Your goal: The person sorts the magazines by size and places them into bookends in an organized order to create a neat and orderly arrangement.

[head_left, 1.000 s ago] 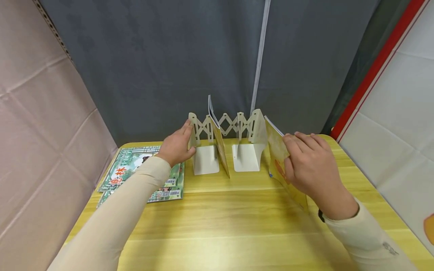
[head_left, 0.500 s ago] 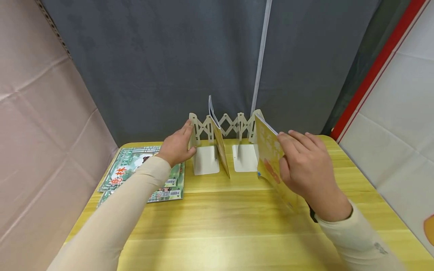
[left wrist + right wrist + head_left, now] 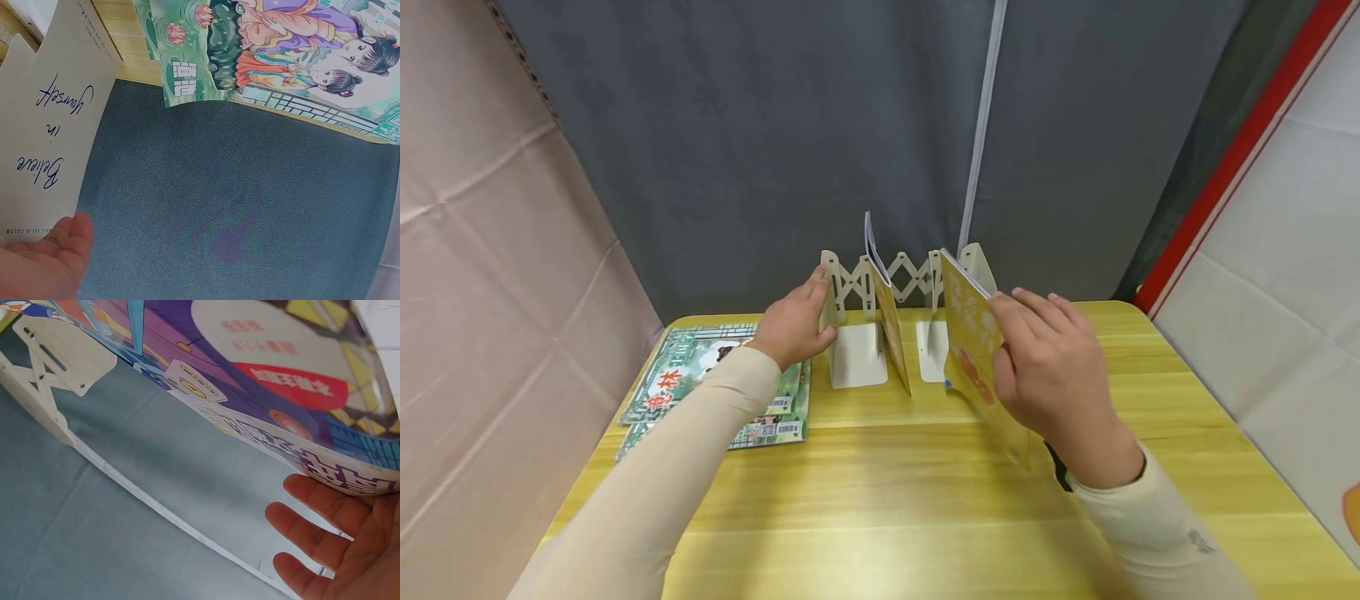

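Note:
My left hand lies with its fingers along the outer side of the left end panel of a cream expanding book rack; the panel reads "Believe in yourself". My right hand pinches a magazine by its upper near edge, thumb on the yellow side. In the right wrist view the magazine's other cover is purple and blue, and three fingers spread below its edge. The held magazine stands upright at the rack's right section, overlapping the right plate. Another magazine stands tilted inside the rack.
Green illustrated magazines lie stacked on the wooden table left of the rack, partly under the left forearm. A dark grey curtain hangs behind. Pale cloth walls flank the table, the right one edged in red.
My right hand has carried the magazine leftward, from outside the rack's right end panel to in front of the right section. The left hand has stayed at the left panel.

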Tool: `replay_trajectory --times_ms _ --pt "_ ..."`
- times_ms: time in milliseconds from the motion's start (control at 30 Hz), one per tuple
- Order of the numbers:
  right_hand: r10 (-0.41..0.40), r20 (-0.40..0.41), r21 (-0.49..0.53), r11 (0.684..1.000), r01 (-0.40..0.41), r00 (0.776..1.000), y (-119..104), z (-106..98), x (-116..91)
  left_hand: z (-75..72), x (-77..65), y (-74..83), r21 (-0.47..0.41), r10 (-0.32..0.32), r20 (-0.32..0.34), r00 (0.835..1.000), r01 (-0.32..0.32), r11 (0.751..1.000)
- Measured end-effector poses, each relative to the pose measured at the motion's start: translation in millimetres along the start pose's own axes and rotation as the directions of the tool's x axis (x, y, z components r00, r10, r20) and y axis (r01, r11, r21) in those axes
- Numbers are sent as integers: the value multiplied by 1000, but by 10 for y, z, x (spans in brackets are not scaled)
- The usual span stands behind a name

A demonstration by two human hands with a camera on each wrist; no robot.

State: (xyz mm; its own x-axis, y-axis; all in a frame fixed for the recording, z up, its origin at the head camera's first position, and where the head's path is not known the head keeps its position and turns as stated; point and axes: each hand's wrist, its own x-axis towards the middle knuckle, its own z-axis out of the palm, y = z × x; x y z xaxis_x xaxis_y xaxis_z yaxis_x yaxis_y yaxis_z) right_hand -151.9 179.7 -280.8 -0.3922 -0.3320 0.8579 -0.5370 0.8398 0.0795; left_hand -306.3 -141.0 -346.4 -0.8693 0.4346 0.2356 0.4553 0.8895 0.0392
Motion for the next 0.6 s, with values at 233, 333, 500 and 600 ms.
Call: replay_trajectory --times_ms 233,333,500,600 --pt "-1 -5 23 1000 2 1000 -36 70 10 1 5 -7 33 24 -8 1000 -24 999" --pt "-2 -3 31 1000 2 1000 -47 101 15 -2 6 -11 36 23 -6 1000 -23 999" --pt "-6 -4 40 999 6 1000 -54 161 11 -14 5 -4 42 17 6 1000 -17 999" --pt "-10 -10 45 999 11 1000 -59 203 8 -16 3 -5 43 16 10 1000 -16 999"
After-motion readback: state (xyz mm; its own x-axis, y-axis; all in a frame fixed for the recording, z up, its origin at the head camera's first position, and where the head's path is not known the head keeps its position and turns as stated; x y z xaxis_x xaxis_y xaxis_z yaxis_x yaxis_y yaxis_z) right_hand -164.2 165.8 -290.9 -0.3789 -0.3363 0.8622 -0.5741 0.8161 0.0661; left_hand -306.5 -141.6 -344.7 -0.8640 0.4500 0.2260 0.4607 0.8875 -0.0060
